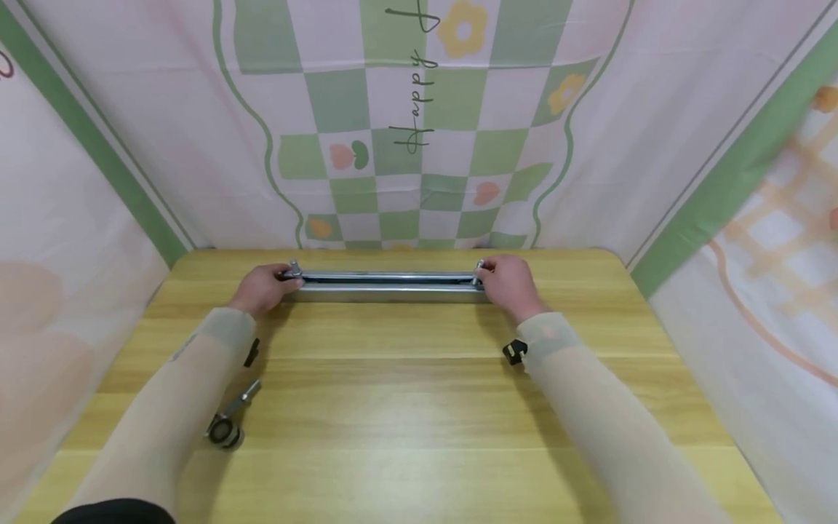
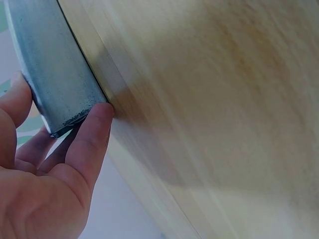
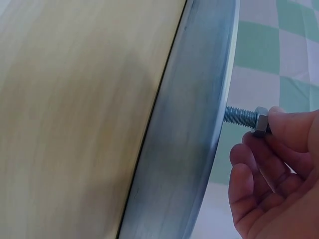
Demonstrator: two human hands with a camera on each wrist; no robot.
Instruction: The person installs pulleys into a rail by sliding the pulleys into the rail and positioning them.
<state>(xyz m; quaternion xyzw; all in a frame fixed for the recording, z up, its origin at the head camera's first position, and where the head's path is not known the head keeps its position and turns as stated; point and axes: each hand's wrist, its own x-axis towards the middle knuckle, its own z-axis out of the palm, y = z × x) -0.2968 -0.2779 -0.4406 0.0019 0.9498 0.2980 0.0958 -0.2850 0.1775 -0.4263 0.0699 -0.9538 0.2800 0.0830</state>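
A silvery metal channel rail (image 1: 386, 293) with a slot along its top lies across the far part of the table. My left hand (image 1: 260, 288) grips its left end, thumb on one side and fingers round the end, as the left wrist view shows. Beside the thumb, a bolt (image 1: 294, 269) stands up from the slot. At the other end my right hand (image 1: 513, 285) pinches a threaded bolt (image 3: 240, 117) by its hex nut (image 3: 261, 122), between thumb and forefinger. The bolt's shaft rises from the rail's slot; its lower part is hidden inside.
A small metal roller (image 1: 225, 431) with a threaded stem lies on the wooden table (image 1: 393, 407), beside the left forearm. Printed cloth (image 1: 419, 167) hangs behind the table's far edge and along both sides.
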